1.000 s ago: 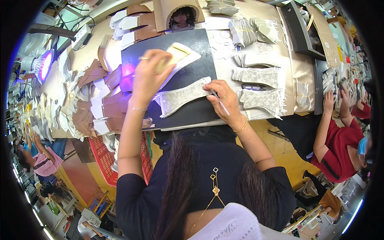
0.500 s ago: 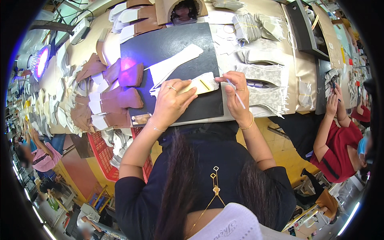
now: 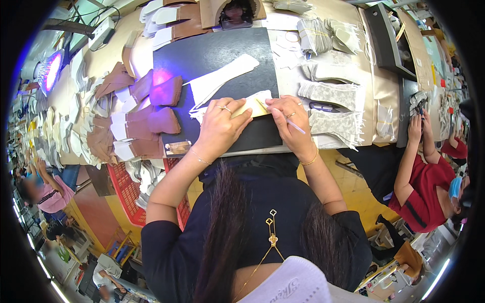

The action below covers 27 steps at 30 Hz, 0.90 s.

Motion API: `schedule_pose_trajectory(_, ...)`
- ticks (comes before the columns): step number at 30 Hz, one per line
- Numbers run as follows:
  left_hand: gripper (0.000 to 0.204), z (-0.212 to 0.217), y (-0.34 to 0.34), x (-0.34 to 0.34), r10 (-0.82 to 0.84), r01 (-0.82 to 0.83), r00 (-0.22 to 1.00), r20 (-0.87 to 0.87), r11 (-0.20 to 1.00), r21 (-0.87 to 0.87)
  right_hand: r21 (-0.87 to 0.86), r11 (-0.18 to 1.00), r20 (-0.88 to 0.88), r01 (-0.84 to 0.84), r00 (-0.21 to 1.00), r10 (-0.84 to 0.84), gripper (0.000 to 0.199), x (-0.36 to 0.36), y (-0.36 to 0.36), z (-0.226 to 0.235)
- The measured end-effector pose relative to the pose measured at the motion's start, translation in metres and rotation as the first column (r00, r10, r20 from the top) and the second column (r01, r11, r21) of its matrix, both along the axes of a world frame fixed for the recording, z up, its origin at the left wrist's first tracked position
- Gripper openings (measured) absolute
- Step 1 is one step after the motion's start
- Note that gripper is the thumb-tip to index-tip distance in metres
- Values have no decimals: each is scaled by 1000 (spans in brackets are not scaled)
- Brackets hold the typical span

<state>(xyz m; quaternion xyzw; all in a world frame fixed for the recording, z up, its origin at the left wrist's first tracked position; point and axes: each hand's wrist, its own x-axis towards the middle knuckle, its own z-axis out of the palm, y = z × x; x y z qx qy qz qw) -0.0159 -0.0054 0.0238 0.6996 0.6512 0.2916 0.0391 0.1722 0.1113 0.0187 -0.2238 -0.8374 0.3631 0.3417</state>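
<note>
On a black mat (image 3: 214, 45), my left hand (image 3: 221, 123) lies with its fingers flat over a pale yellow template (image 3: 256, 107) that rests on off-white cut material. My right hand (image 3: 294, 121) pinches a slim white pen-like stick (image 3: 296, 127). Its fingertips are at the right end of the template, and they hide the stick's tip. A longer white cut piece (image 3: 225, 74) lies slanted on the mat just beyond both hands, flared at its left end.
Brown cut pieces (image 3: 164, 121) lie in stacks left of the mat. Grey patterned stacks (image 3: 331, 96) are to the right. A glowing lamp (image 3: 50, 73) stands far left, a black box (image 3: 386, 43) far right. A red basket (image 3: 124, 194) is below the table edge. A co-worker in red (image 3: 427, 187) works at right.
My right hand has moved left and closed in on the template, bringing the white stick with it. My left hand stays almost in place on the material.
</note>
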Motion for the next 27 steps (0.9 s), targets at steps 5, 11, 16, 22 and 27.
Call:
schedule_pose_trajectory(5,23,3,1,2,13,-13,1000,-27,1000,-1,103,995,33,-8,999,5,9,-8,1,1)
schedule_pose_trajectory(11,23,-3,0,-2,-18,18,1000,-23,1000,-7,196,980,114,-41,993,19,14,7,5,9)
schedule_pose_trajectory(16,26,-7,1,-11,-12,15,983,183,1000,-14,11,996,-56,92,994,-91,32,6,2,3)
schedule_pose_trajectory(22,28,-6,-1,-10,100,-73,878,469,995,-75,-312,949,-138,56,985,-104,39,-1,-7,-5)
schedule_pose_trajectory(27,30,2,-5,-20,142,-162,842,520,987,-9,-38,998,-49,53,997,-55,37,-1,-2,-9)
